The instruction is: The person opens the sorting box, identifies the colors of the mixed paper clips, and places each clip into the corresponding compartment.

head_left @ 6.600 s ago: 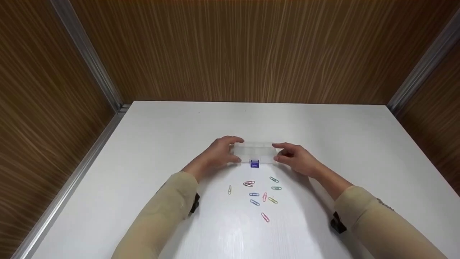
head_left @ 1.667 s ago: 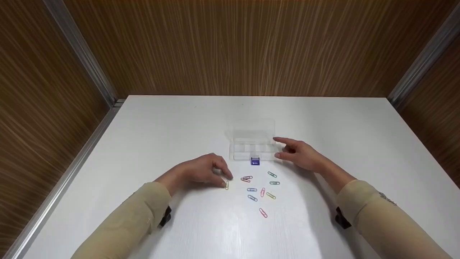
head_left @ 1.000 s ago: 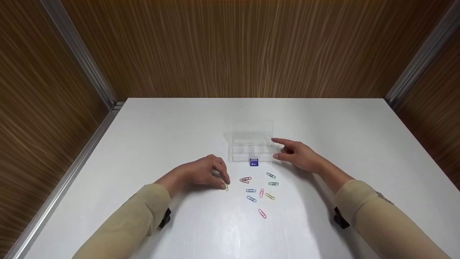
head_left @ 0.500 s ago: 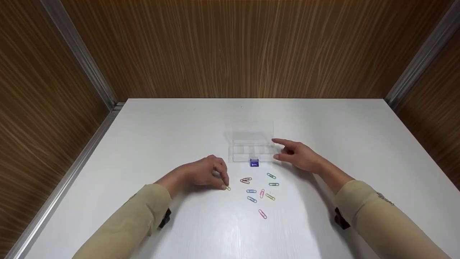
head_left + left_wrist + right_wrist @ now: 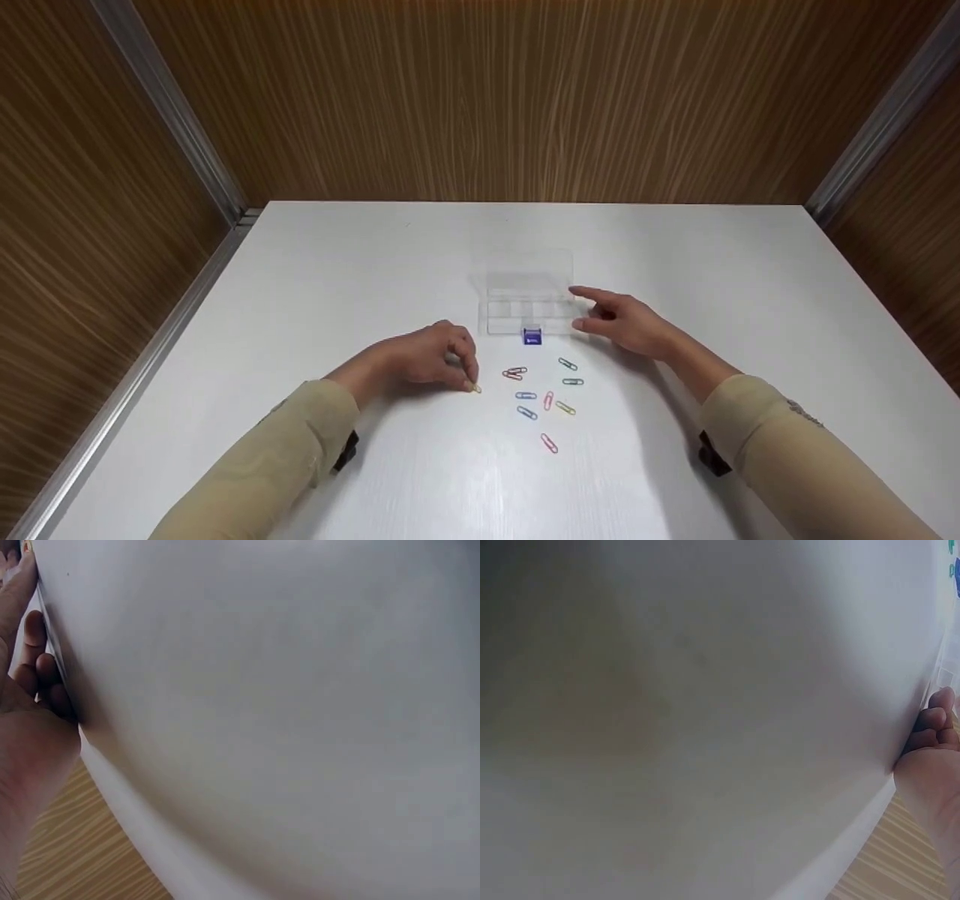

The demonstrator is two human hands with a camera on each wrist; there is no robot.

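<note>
left fingers (image 5: 466,375) pinching yellow paper clip (image 5: 475,388), blue label (image 5: 532,337) unreadable

The smooth white surface (image 5: 315,300) with a faint sheen carries a clear, glossy plastic compartment box (image 5: 529,304) with a blue plastic latch (image 5: 532,337) and thin coloured coated-wire paper clips (image 5: 544,397), framed by streaked wood-grain wall panels (image 5: 487,97) with brushed metal corner strips (image 5: 176,120).

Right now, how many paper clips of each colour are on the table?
Green paper clips: 2
Blue paper clips: 2
Pink paper clips: 2
Yellow paper clips: 2, one at the fingertips of the left hand
Red paper clips: 2, overlapping, so not certain
Total: 10
</note>
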